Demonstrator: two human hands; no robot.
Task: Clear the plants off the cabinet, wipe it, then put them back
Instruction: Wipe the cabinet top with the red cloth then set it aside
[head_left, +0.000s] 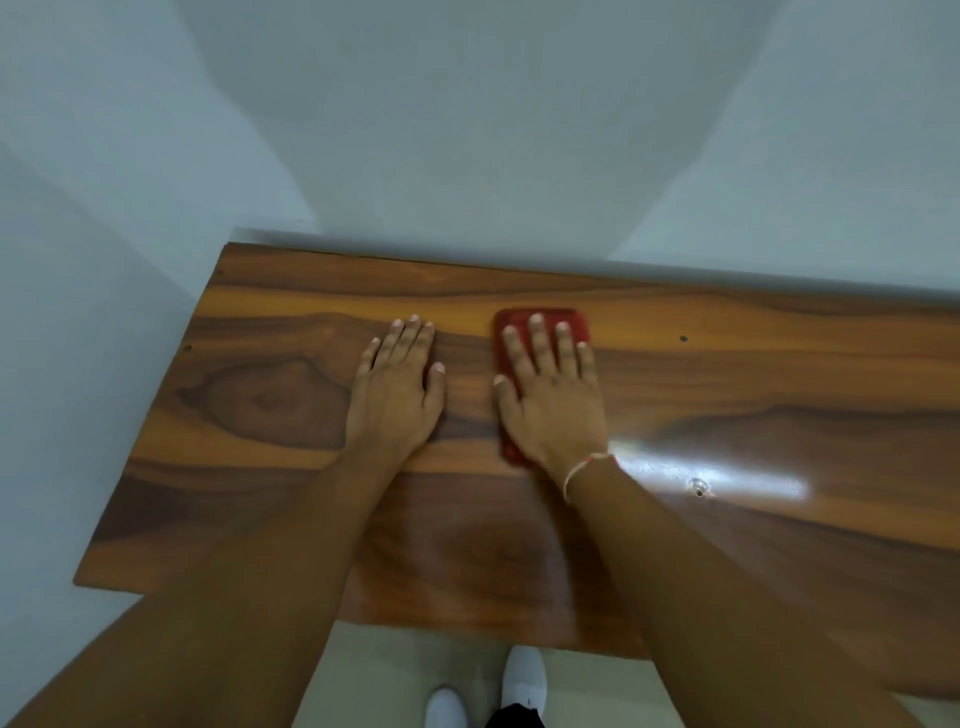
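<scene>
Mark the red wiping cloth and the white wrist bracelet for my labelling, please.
red wiping cloth (540, 313), head view, far edge beyond the fingertips.
white wrist bracelet (577, 472), head view, strand across the wrist.

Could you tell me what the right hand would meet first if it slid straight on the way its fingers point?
Probably the pale wall behind the wooden cabinet top; the right hand, flat on the red cloth, has only bare wood ahead.

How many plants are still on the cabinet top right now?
0. The cabinet top shows only the left hand flat on the wood and the right hand pressing a red cloth. Its right end runs out of frame.
</scene>
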